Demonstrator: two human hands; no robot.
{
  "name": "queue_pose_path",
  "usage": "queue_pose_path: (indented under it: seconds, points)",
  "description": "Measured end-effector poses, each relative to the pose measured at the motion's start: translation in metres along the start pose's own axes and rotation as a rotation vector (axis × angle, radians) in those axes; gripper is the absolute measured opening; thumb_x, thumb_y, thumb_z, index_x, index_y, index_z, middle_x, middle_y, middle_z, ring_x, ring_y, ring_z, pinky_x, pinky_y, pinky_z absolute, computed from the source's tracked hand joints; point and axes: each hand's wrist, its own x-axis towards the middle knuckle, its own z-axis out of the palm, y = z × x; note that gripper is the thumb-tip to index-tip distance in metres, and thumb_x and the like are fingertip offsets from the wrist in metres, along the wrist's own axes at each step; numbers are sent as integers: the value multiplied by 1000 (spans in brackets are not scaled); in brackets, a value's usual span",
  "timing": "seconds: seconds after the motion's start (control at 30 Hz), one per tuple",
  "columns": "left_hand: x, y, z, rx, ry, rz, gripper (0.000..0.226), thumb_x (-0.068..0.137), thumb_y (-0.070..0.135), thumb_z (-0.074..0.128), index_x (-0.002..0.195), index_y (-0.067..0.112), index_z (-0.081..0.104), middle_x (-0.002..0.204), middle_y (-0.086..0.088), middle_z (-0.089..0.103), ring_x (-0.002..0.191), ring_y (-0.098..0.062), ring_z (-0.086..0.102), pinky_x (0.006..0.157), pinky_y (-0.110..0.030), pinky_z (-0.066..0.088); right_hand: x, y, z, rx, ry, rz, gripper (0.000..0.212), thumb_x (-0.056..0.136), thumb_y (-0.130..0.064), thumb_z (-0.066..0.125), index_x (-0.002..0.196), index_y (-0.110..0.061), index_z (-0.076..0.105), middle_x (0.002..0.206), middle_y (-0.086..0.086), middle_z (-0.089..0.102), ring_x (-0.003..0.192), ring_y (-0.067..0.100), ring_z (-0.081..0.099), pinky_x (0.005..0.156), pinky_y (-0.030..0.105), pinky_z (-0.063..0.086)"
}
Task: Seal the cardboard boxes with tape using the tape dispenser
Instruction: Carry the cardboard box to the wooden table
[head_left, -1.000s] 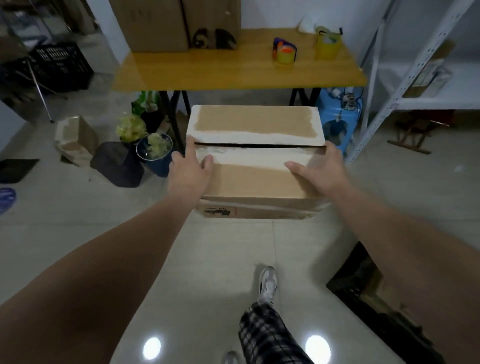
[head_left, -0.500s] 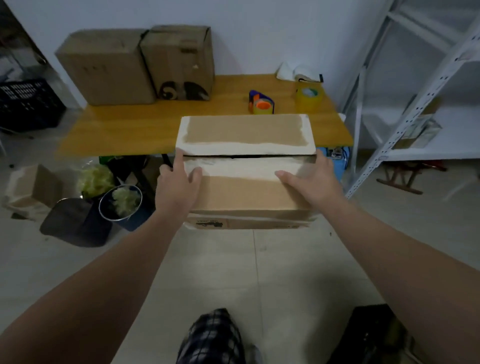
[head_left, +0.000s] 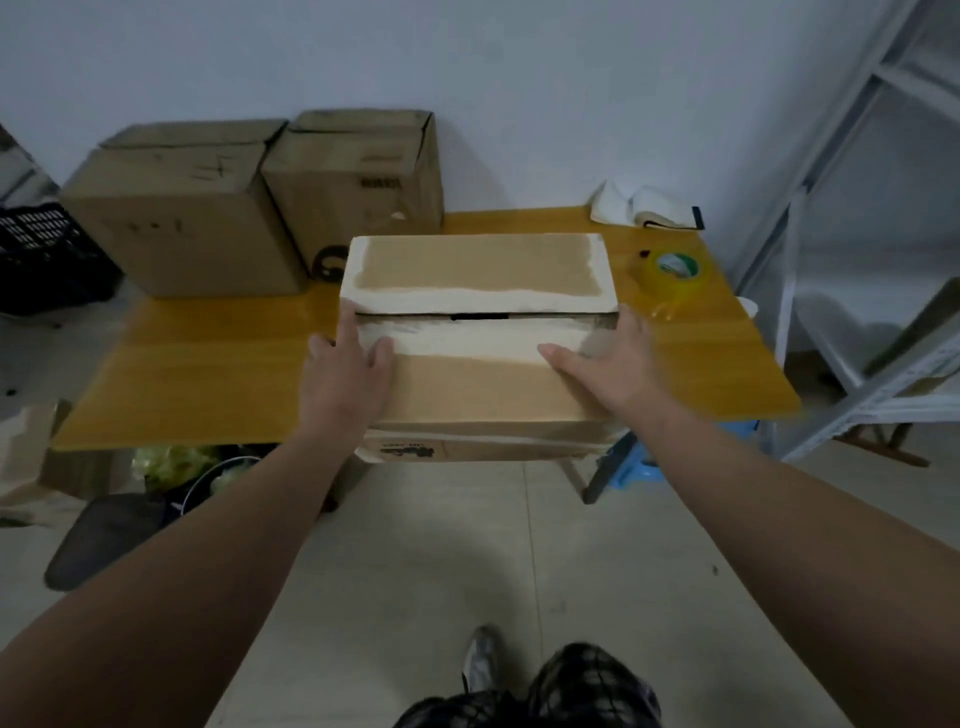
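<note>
A person holds a cardboard box with both bare hands over the near edge of a yellow wooden table. The left hand lies on the box's left end, fingers spread flat over the top flap and thumb resting on the near flap. The right hand grips the right end the same way, palm down, fingers reaching round the right side and thumb pointing inward across the top. Both hands press against the box from opposite ends. Whether the box rests on the table or is held just above it cannot be told; its front face overhangs the near edge.

The two top flaps are folded down and meet along a dark open seam that runs left to right, with pale torn strips on either side of it.

Toward the far right corner of the table stands a roll of clear yellowish tape, just beside the box's right end. At the far edge near that corner lies an open notebook. Two closed cardboard boxes stand along the far left of the table against the wall: a larger one and a second one touching it. A white metal shelf stands to the right of the table.
</note>
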Motion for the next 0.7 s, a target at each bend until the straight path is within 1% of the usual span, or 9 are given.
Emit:
queue_pose_path:
  seconds: [0.1, 0.17, 0.23, 0.3, 0.43, 0.6, 0.7]
  points:
    - [39, -1, 2, 15, -3, -42, 65, 93, 54, 33, 149, 32, 10, 126, -15, 38, 109, -34, 44, 86, -43, 39, 42, -13, 21, 28, -12, -18, 113, 57, -67, 76, 145, -18, 25, 146, 2, 31, 129, 23, 38, 98, 36, 36]
    - [59, -2, 7, 25, -8, -69, 65, 93, 53, 33, 149, 31, 9, 127, -16, 37, 110, -35, 45, 89, -46, 41, 67, -19, 34, 16, -48, -21, 110, 57, -67, 76, 143, -19, 27, 142, 2, 34, 126, 23, 41, 97, 38, 39]
    - [77, -4, 14, 48, -17, -88, 65, 94, 53, 33, 149, 31, 8, 129, -17, 37, 111, -36, 45, 91, -47, 41, 91, -22, 47, -6, -106, -14, 111, 56, -68, 74, 144, -19, 25, 142, 2, 32, 128, 23, 38, 101, 43, 40]
    - [93, -4, 23, 82, -21, -108, 64, 94, 53, 32, 149, 30, 9, 129, -18, 37, 111, -38, 45, 91, -47, 40, 110, -20, 58, -7, -152, -1, 113, 55, -69, 73, 144, -19, 24, 141, 1, 31, 129, 22, 36, 101, 46, 40]
    - [119, 0, 47, 148, -63, -125, 64, 94, 52, 31, 150, 29, 9, 128, -20, 39, 111, -38, 44, 90, -46, 39, 143, -8, 71, -15, -230, 56, 115, 57, -68, 74, 146, -18, 21, 145, 1, 26, 131, 23, 33, 100, 44, 40]
    - [142, 10, 74, 133, -107, -152, 67, 92, 56, 29, 149, 25, 12, 128, -19, 39, 114, -38, 41, 94, -47, 35, 176, 3, 70, -120, -211, 54, 117, 54, -76, 69, 144, -19, 21, 143, 0, 28, 128, 23, 37, 90, 42, 43]
    - [149, 23, 87, 154, -158, -138, 72, 92, 58, 30, 149, 19, 10, 131, -21, 35, 118, -39, 38, 98, -48, 33, 188, 10, 64, -120, -190, 48, 116, 52, -76, 70, 143, -23, 20, 141, 0, 28, 125, 22, 38, 89, 42, 42]
